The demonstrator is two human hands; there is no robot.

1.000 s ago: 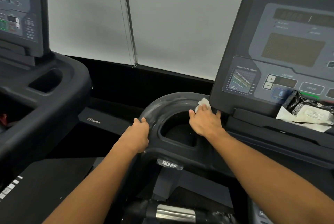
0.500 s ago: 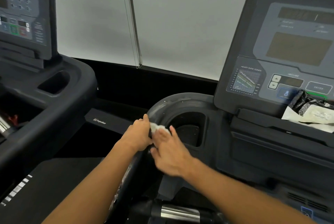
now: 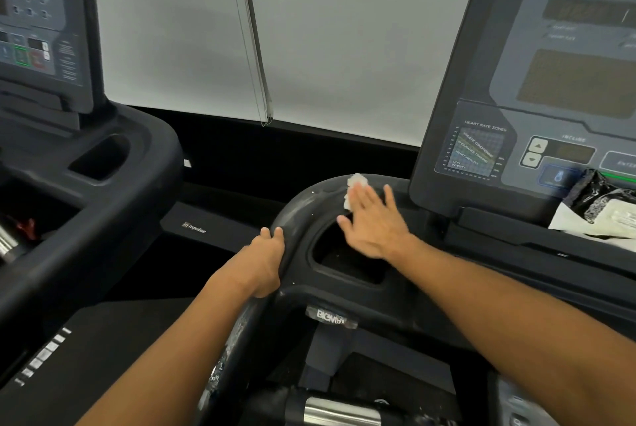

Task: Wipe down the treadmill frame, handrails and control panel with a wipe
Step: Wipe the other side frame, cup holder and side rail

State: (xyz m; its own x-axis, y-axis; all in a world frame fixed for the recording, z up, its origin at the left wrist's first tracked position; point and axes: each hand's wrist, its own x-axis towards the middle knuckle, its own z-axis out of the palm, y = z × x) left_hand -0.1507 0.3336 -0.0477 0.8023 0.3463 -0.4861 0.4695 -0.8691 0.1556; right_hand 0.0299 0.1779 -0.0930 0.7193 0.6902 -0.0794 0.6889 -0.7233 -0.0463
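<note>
Head view looks down on my two hands at the black treadmill frame (image 3: 303,208). My right hand (image 3: 370,222) lies flat with fingers straight and spread, pressing the white wipe (image 3: 354,188) against the top of the curved rim; the wipe bunches out past my fingertips. My left hand (image 3: 263,262) curls round the outer edge of that same rim, gripping it where it bends down into the handrail (image 3: 237,350), which carries pale streaks. Between my hands sits one cup holder (image 3: 344,264), a dark recess in the frame; I can make out only faint specks on its floor. To the right rises the control panel (image 3: 537,88), with a heart rate zones chart and two arrow buttons at its lower left. On the ledge below it rests one black wipes packet (image 3: 605,202) with a white label, lying on a white sheet (image 3: 564,222). Below the cup holder is one sticker (image 3: 330,317) on the frame, and lower still a silver bar (image 3: 340,412). Off to the left stands a second treadmill (image 3: 103,184) with its own console (image 3: 34,26) and one cup recess of its own; I cannot tell what is in that. Behind both hang two white blinds (image 3: 165,29), meeting at a seam.
</note>
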